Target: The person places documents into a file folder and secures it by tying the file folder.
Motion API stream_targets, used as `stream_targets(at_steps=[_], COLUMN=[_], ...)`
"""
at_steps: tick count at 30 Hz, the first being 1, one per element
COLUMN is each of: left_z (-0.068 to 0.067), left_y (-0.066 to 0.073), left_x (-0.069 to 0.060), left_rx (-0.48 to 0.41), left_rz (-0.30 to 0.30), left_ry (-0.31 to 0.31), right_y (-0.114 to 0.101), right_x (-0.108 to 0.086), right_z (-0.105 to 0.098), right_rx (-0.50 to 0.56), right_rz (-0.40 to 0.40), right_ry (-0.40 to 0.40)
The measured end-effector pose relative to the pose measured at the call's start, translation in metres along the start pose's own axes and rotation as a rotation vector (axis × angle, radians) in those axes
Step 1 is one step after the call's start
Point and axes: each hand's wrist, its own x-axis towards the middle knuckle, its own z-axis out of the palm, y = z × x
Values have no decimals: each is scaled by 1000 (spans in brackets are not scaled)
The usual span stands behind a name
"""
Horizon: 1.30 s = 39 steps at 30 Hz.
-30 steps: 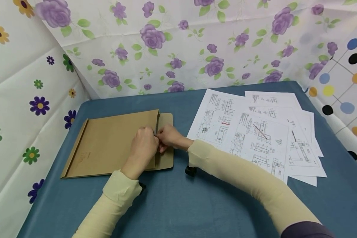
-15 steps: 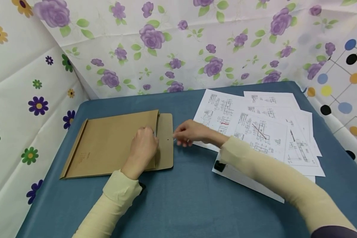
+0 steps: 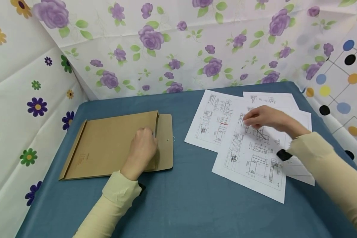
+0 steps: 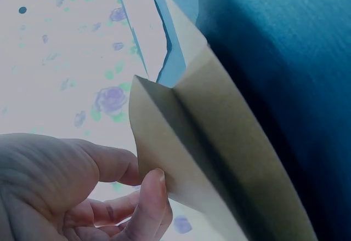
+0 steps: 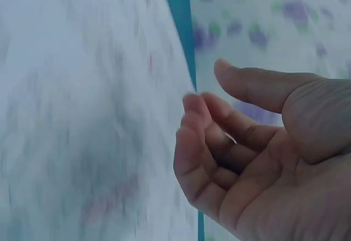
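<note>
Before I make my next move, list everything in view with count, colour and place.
Envelope: 1, brown, lying on the table's left half
Flap: 1, brown, at the envelope's right end
String: 1, white, by the flap's right edge
Printed sheets: at least four, white with dark drawings, overlapping on the right half
Tablecloth: 1, blue, under everything
Rose-print cloth: 1, white with purple and green, behind the table
Flower-print cloth: 1, white with multicoloured flowers, left side
Dotted cloth: 1, white with multicoloured dots, right side
Sleeves: 2, cream, on both forearms
Left hand: 1, bare, pinching the envelope
Right hand: 1, bare, above the printed sheets
</note>
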Motion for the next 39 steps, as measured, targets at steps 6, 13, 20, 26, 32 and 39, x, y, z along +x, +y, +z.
stream_targets(at_steps=[6,13,20,26,32,39], left_z=[-1,-1,-1,0,0,0], left_y=[0,1,0,-2,-2,-3], left_x=[-1,-1,-1,-1,-2,-3], left_rx=[-1,-3,-4,-13,-19,-9], left_rz=[-3,-12,-1,14,5,-3], left_ry=[0,-16,-7,2,9,17], right_y=[39,59,55,58,61,64], right_x=[-16,-18,-12,-7,-7,-1], right_z=[-32,-34,-27,-22,-22,-24], right_rx=[-259,-474,-591,-633,-666,-642], right_rz=[67,125,118,126,106,111], right_ry=[141,137,152,133,120,111])
